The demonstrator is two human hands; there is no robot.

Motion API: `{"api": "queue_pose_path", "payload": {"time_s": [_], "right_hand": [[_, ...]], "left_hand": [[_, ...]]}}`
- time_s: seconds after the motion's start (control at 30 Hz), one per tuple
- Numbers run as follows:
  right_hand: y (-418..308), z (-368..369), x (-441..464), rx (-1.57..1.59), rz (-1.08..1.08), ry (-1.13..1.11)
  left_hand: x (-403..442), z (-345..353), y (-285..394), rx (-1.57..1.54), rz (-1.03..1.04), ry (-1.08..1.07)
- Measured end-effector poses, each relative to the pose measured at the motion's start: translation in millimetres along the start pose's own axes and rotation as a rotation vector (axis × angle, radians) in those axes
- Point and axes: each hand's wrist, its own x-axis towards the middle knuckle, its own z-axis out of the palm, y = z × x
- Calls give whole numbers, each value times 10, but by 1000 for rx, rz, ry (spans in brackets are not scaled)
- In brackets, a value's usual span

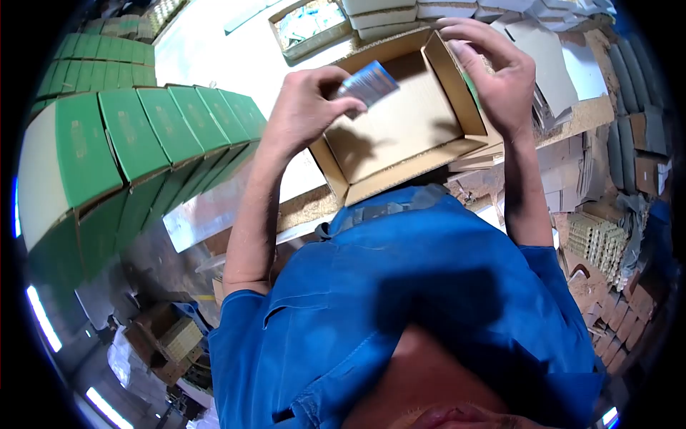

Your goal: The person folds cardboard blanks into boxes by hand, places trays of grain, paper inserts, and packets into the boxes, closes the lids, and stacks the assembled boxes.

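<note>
Green row: on my feed I see upright green cardboard boxes (171, 121) with pale sides, lined up side by side on the left.
Left hand: I have the left hand (307, 107) nearly closed, thumb against fingers, pinching one end of the card.
Small tray: beyond that hand I see a shallow rectangular tray (318, 47) of pale blue-and-white pieces.
Printed card: the small flat blue-and-grey printed card (375, 84) is held tilted above the open box, off its floor.
Open box: I see the shallow brown cardboard box (411, 111) facing up, near the blue shirt (400, 279).
Right hand: I read the right hand (500, 79) as half open, fingers curved at the box's far right corner; I cannot tell how firmly it grips.
</note>
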Motion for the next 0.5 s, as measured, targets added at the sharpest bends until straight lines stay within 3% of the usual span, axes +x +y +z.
{"api": "queue_pose_path", "payload": {"time_s": [0.1, 0.17, 0.23, 0.3, 0.37, 0.4, 0.43, 0.47, 0.5], "right_hand": [[314, -91, -229, 175, 283, 18], [501, -132, -404, 97, 347, -2], [647, -154, -592, 113, 502, -25], [713, -184, -768, 450, 674, -65], [958, -118, -1021, 762, 837, -139], [1041, -68, -1139, 938, 910, -165], [991, -47, -1179, 883, 915, -228], [1138, 60, -1278, 784, 882, -244], [1305, 177, -1344, 683, 846, -259]], "left_hand": [[-35, 327, -162, 288, -13, -136], [-182, 425, -306, 471, 311, 289], [-389, 315, -148, 287, 287, 523], [-591, 323, -385, 190, 156, 777], [-752, 561, -723, -856, -221, 688], [-848, 675, -1089, -937, -262, 506], [-923, 767, -1025, -1100, -380, 277], [-1004, 909, -935, -1029, -501, 292], [-989, 1049, -860, -891, -439, 307]]}}
